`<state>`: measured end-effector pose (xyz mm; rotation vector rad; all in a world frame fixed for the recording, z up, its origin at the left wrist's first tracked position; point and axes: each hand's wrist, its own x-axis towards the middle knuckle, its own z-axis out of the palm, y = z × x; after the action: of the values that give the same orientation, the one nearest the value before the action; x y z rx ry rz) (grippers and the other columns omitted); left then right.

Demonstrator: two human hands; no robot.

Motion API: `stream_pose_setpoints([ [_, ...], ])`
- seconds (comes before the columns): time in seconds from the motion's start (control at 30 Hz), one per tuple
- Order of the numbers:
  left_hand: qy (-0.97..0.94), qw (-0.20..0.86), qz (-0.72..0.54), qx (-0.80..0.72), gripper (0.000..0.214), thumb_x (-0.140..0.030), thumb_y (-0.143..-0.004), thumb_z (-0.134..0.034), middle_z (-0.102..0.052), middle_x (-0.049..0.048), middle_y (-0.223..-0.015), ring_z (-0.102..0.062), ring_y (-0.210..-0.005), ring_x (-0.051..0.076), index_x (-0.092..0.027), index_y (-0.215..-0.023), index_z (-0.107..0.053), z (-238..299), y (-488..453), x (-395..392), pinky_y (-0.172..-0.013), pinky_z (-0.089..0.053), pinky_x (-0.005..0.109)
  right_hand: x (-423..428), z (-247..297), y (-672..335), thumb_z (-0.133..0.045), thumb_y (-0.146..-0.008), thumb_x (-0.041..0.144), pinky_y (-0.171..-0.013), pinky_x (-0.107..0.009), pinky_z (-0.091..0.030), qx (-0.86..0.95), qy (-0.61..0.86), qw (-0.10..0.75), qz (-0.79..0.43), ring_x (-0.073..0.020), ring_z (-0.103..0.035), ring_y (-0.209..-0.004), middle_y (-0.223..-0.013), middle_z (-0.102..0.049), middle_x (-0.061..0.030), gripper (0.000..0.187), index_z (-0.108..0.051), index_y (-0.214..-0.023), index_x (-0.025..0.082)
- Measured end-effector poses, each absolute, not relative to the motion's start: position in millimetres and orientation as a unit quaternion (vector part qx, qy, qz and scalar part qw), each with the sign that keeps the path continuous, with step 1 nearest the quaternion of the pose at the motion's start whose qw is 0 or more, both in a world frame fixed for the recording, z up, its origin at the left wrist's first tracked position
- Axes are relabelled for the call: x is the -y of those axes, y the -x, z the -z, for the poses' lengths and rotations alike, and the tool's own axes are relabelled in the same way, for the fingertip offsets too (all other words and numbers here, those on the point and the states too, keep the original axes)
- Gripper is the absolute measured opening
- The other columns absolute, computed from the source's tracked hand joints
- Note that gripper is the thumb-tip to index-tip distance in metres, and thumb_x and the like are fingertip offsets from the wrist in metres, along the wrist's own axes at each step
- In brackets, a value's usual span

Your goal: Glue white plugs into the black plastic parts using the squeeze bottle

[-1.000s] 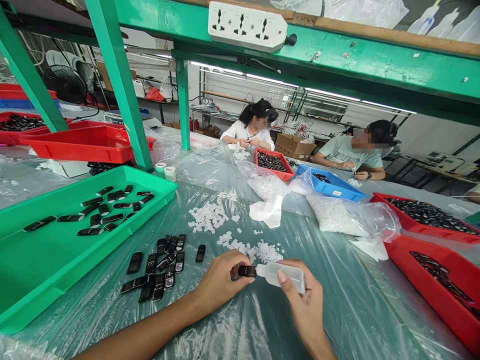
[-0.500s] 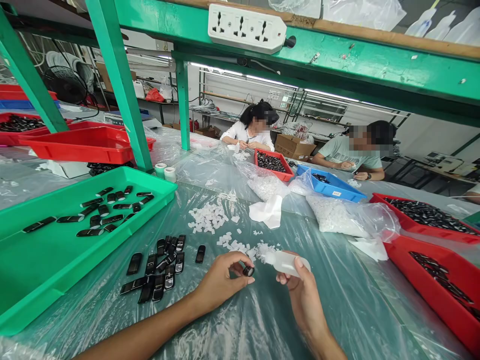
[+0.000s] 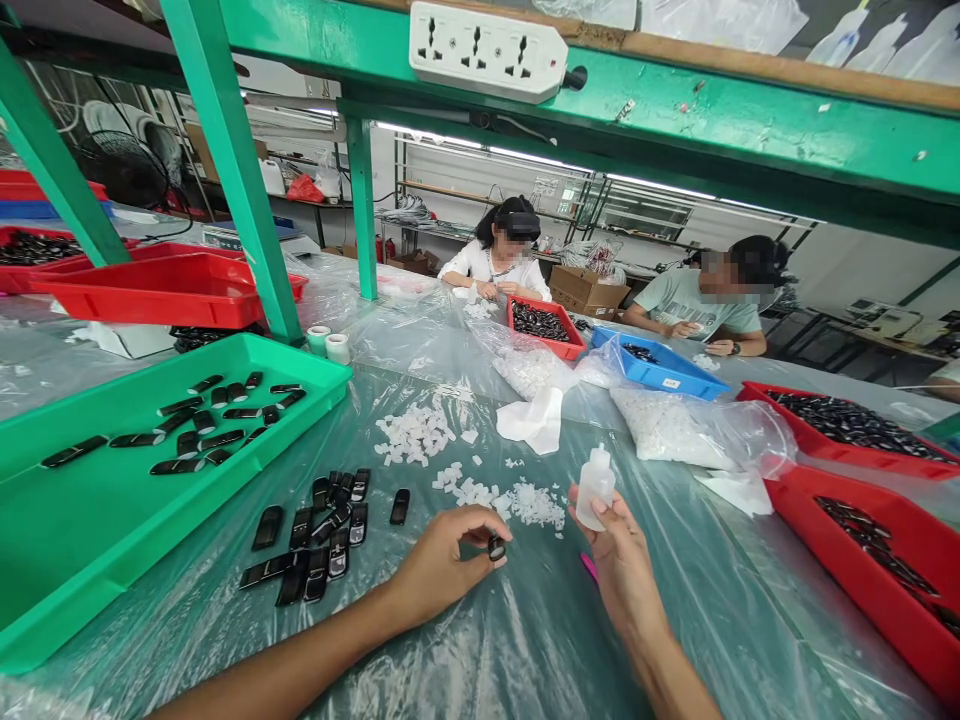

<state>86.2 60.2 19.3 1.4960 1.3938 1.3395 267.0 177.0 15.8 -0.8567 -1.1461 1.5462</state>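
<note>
Swinging upright and away to the right, the small translucent plastic dropper bottle [image 3: 595, 486] is leaving the part.
Left hand [image 3: 439, 565] is pinching a small black plastic piece [image 3: 496, 547] near centre; right hand [image 3: 619, 560] is gripping the bottle beside it; fitting a white clip likely comes next.

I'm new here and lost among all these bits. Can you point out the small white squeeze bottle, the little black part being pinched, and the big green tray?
Small white plastic squeeze bottle [image 3: 595, 487]: head view, its body.
Little black plastic part [image 3: 496, 547]: head view, its middle.
Big green plastic tray [image 3: 90, 520]: head view, bare floor.
</note>
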Motion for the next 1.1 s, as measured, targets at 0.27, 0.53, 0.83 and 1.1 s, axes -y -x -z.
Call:
stream_pose_setpoints([
  [0.27, -0.567, 0.388, -0.500, -0.528, 0.016, -0.022, -0.081, -0.059, -0.065, 0.0068, -0.097, -0.059, -0.084, 0.018, -0.017, -0.094, -0.066, -23, -83, -61, -0.074, -0.047, 0.025, -188, -14, -275, -0.066, -0.074, 0.033, -0.083, -0.030, -0.043, 0.476, 0.368, 0.502, -0.621, -0.0189, -0.058, -0.093, -0.093, -0.065, 0.0011, 0.032, -0.059, -0.104, 0.025],
  [0.53, -0.554, 0.415, -0.496, -0.524, 0.026, -0.032, -0.083, -0.058, -0.066, 0.0077, -0.097, -0.060, -0.086, 0.020, -0.016, -0.104, -0.064, -20, -80, -61, -0.074, -0.047, 0.026, -162, -25, -267, -0.056, -0.080, 0.042, -0.051, -0.025, -0.036, 0.514, 0.282, 0.446, -0.676, -0.0118, -0.041, -0.049, -0.060, -0.051, 0.0034, 0.029, -0.055, -0.102, 0.022],
  [0.83, -0.560, 0.314, -0.511, -0.572, 0.020, -0.028, -0.085, -0.054, -0.065, 0.0064, -0.095, -0.059, -0.080, 0.018, -0.018, -0.099, -0.066, -22, -81, -62, -0.070, -0.045, 0.025, -154, -17, -264, -0.062, -0.076, 0.042, -0.049, -0.023, -0.026, 0.578, 0.297, 0.384, -0.657, -0.0110, -0.039, -0.051, -0.054, -0.045, 0.0049, 0.030, -0.058, -0.094, 0.018],
  [1.1, -0.586, 0.273, -0.477, -0.596, 0.022, -0.023, -0.087, -0.050, -0.064, 0.0052, -0.097, -0.057, -0.082, 0.018, -0.022, -0.105, -0.064, -25, -82, -60, -0.071, -0.044, 0.024, -149, -25, -261, -0.063, -0.075, 0.043, -0.050, -0.022, -0.029, 0.645, 0.321, 0.365, -0.589, -0.0114, -0.041, -0.055, -0.066, -0.051, 0.0018, 0.028, -0.058, -0.088, 0.019],
])
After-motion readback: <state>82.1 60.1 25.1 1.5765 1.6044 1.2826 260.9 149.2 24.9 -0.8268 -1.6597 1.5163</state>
